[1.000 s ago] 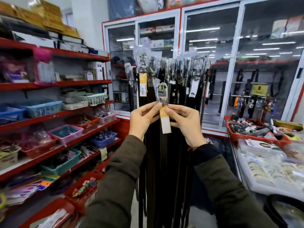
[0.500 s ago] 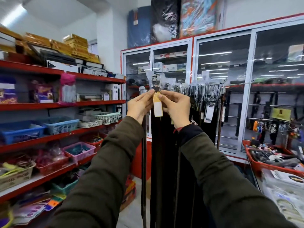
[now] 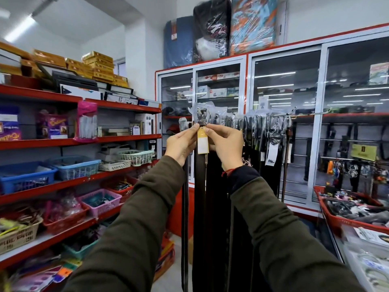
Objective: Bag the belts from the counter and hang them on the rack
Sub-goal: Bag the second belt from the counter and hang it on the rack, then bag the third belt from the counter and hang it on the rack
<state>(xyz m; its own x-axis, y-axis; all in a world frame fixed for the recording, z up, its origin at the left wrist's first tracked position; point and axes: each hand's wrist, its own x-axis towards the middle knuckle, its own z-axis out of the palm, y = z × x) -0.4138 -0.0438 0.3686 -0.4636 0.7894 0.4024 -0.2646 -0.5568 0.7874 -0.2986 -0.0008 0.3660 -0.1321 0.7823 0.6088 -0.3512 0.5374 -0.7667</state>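
Observation:
I hold a dark belt upright by its top end, at the height of the rack. My left hand and my right hand both pinch it just below the buckle, which sits in a clear plastic bag. A yellow and white tag hangs between my fingers. The belt's strap drops straight down in front of the other belts. Behind it, the rack rod carries several bagged belts hanging in a row.
Red shelves with baskets and boxes line the left side. Glass-door cabinets stand behind the rack. A red tray of small goods and a counter with clear boxes lie at the right.
Both hands have lifted the belt's bagged buckle upward, level with the rack's top. The view has tilted up, showing more of the ceiling and cabinet tops.

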